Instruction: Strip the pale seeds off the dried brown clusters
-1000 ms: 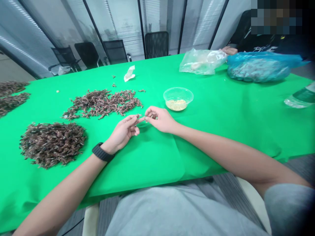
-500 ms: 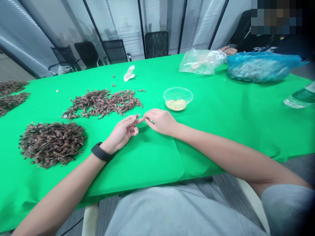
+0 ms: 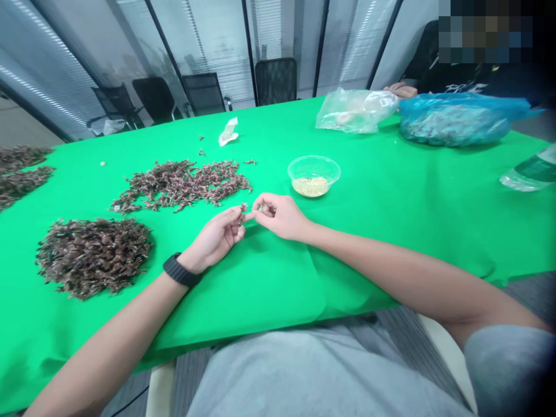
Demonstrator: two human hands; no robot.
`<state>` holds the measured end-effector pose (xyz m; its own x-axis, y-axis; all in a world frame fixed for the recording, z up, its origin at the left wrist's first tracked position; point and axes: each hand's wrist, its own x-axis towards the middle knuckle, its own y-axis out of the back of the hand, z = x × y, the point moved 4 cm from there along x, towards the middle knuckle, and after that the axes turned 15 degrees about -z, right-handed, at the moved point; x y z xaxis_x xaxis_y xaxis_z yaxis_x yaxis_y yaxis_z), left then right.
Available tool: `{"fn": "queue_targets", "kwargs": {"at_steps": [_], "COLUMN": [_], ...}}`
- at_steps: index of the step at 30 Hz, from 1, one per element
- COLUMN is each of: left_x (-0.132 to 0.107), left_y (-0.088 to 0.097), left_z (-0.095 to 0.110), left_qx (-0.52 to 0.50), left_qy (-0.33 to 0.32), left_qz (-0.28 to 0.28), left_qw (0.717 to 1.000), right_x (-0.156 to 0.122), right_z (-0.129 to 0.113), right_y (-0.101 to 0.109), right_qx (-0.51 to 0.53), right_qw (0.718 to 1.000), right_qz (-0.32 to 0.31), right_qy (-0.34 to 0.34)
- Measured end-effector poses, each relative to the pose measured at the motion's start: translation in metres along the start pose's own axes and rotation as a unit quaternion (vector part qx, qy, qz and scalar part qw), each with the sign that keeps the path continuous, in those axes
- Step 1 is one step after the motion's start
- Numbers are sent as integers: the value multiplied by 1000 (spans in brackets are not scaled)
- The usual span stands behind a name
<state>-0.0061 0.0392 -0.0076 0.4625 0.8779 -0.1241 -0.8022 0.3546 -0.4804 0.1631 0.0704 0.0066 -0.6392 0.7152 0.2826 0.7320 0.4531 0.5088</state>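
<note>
Open green cloth (image 3: 412,231) at right, 2 brown piles (image 3: 93,255) left, bowl (image 3: 313,174) ahead

We sat in an office meeting room. Tall glass walls (image 3: 217,40) with blinds stood behind black office chairs (image 3: 204,92), around a long bench (image 3: 391,220) under green cloth.

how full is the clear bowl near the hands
Mostly empty: the clear plastic bowl stands upright with only a thin layer of pale seeds across its bottom, and its walls are bare above that.
</note>
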Motion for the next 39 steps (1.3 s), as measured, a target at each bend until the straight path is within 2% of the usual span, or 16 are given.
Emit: {"fn": "queue_targets", "kwargs": {"at_steps": [15,19,27,30,33,36,39], "left_x": [0,-1,-1,-2,-2,-1,0], "left_y": [-3,0,4,2,2,4,5], "left_z": [1,2,3,4,4,4,3], "left_qx": [-8,19,88,110,115,101,73], "left_qy": [-6,-30,-58,-65,-63,-57,-48], "left_qz": [-4,5,8,12,13,10,10], "left_qw": [1000,999,994,992,991,993,996], "right_x": [3,4,4,4,2,-1,-3], "right_z": [5,5,7,7,4,-3,-8], "right_y": [-2,-1,-1,1,4,5,5], "right_qx": [75,89,100,59,-34,-149,-206], "right_qw": [997,996,995,998,998,982,968], "right_qz": [-6,-4,-22,-18,-19,-25,-17], "right_qy": [1,12,-10,4,50,111,139]}}
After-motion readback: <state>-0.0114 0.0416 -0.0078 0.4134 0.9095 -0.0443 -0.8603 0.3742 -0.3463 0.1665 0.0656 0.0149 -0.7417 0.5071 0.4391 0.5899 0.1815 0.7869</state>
